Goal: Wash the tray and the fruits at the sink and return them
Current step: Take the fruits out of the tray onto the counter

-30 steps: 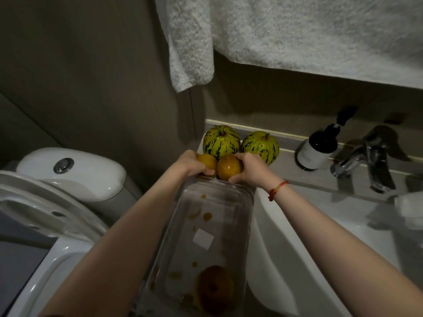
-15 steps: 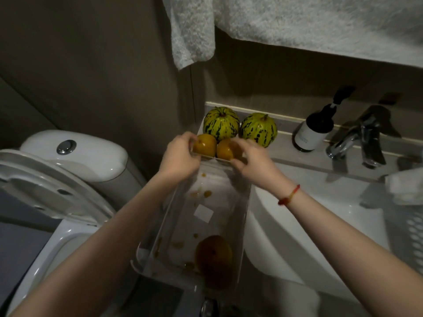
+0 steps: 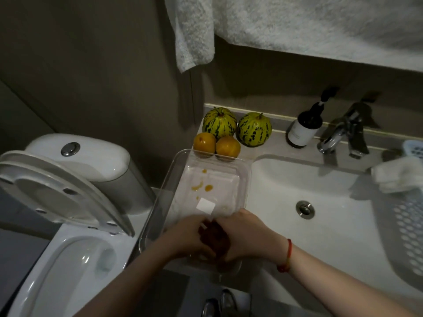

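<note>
A clear plastic tray (image 3: 169, 170) lies on the counter's left end, smeared with orange stains and bearing a white sticker. Beyond its far rim, two orange fruits (image 3: 204, 143) (image 3: 228, 146) sit on the counter in front of two striped green melons (image 3: 219, 122) (image 3: 254, 129). At the tray's near end, my left hand (image 3: 185, 236) and my right hand (image 3: 249, 234) meet, fingers curled round a dark orange fruit (image 3: 215, 240) that is mostly hidden between them.
The white sink basin (image 3: 286, 179) with its drain (image 3: 305, 209) lies right of the tray, with a faucet (image 3: 343, 136) and a dark pump bottle (image 3: 304, 129) behind it. A white cloth (image 3: 398, 175) and a perforated basket (image 3: 407, 227) are at the right. A toilet (image 3: 68, 202) with raised lid stands left. A towel (image 3: 297, 24) hangs above.
Both hands let go of the two orange fruits, now on the counter past the tray, and drew back to the tray's near end, closing round the third fruit.
</note>
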The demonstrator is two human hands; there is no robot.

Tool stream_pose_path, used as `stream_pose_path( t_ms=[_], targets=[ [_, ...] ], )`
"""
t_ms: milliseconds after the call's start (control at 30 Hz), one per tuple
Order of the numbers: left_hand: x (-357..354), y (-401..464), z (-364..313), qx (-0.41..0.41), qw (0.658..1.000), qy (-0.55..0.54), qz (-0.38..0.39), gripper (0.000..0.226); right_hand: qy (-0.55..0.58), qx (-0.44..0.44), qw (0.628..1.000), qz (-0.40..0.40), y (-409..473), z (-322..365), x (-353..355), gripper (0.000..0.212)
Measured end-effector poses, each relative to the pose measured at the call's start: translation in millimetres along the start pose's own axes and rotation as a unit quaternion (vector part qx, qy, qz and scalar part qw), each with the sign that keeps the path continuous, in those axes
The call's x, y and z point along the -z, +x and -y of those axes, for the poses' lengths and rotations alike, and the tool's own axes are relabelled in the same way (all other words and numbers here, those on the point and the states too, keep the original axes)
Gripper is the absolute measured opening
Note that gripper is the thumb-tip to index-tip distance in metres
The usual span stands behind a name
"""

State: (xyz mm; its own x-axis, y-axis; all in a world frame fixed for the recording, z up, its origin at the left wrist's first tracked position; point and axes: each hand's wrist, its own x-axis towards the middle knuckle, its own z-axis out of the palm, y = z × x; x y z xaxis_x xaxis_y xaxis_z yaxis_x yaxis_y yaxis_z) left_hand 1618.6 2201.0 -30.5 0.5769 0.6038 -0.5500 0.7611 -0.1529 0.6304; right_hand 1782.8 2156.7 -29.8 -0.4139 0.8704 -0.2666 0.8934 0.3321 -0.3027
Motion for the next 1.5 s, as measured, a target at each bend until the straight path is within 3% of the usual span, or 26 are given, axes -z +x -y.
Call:
stream_pose_path(
  t_ms=[100, 267, 433, 600, 833, 1033, 1133, 1267, 1400, 1500],
  targets=[
    [8, 0, -5, -0.028, 0.996, -0.067, -0.052, 0.049, 0.038, -0.031, 0.998, -0.035, 0, -7, 7, 0.055],
    [41, 29, -52, -0.085, 0.97, -0.174, -0.149, 0.056, 0.114, -0.118, 0.969, -0.183, 9, -45, 42, 0.074],
    [70, 96, -99, -0.124, 0.968, -0.048, -0.213, 0.063, 0.173, -0.222, 0.923, -0.262, 33, -100, 67, 0.08],
    [77, 151, -118, -0.116, 0.967, 0.038, -0.222, 0.06, 0.215, -0.264, 0.893, -0.294, 51, -140, 66, 0.078],
    [73, 174, -102, -0.079, 0.966, 0.108, -0.221, 0.061, 0.228, -0.265, 0.89, -0.293, 62, -150, 39, 0.072],
    [75, 158, -90, -0.104, 0.937, 0.143, -0.301, 0.044, 0.24, -0.271, 0.886, -0.29, 66, -148, 34, 0.079],
    [88, 135, -73, -0.05, 0.924, 0.107, -0.364, 0.044, 0.258, -0.276, 0.879, -0.292, 66, -145, 33, 0.08],
    [98, 92, -30, 0.084, 0.911, 0.096, -0.392, 0.047, 0.208, -0.277, 0.899, -0.266, 69, -142, 37, 0.075],
    [90, 58, 14, 0.187, 0.92, 0.05, -0.341, 0.058, 0.178, -0.294, 0.912, -0.224, 71, -140, 37, 0.077],
    [78, 48, 27, 0.213, 0.937, -0.02, -0.276, 0.067, 0.197, -0.293, 0.913, -0.206, 68, -139, 37, 0.085]
  ],
)
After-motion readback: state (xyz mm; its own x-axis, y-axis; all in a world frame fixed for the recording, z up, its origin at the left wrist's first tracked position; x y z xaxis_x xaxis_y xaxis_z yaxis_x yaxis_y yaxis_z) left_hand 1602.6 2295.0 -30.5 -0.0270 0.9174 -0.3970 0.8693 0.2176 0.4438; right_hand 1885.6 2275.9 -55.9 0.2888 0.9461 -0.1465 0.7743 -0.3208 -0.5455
